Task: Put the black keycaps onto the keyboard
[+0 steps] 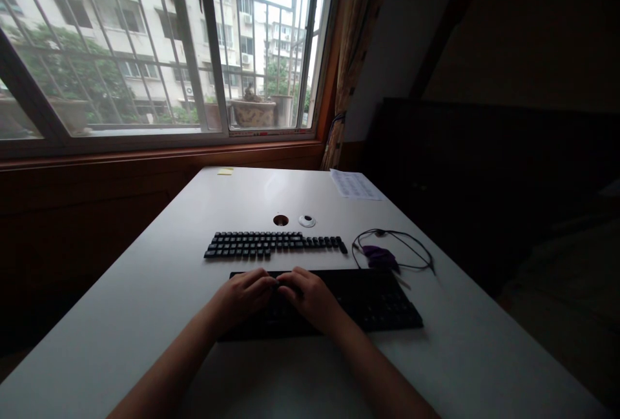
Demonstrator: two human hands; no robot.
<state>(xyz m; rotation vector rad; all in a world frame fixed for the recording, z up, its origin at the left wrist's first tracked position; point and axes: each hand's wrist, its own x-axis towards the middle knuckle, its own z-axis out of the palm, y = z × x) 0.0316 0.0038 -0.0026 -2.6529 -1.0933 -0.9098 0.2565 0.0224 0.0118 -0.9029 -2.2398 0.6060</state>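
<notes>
A black keyboard [368, 299] lies on the white table in front of me, its right side still showing dark keys in deep shadow. Over its left half my left hand [249, 290] and my right hand [310, 296] meet at the fingertips. Both have their fingers bent and pinched together, with a small dark piece between them that is too small and dim to name. My hands hide much of the keyboard's left part. Behind it, loose black keycaps [261, 241] are laid out in rows, apart from the keyboard.
A black cable [419, 245] loops beside a purple cloth [380, 256] at the right. Behind the keycaps are a round hole [281, 220] and a white ring-shaped cover [307, 221]. Printed paper [356, 185] and yellow notes [225, 172] lie at the table's [145, 290] far edge, below a window.
</notes>
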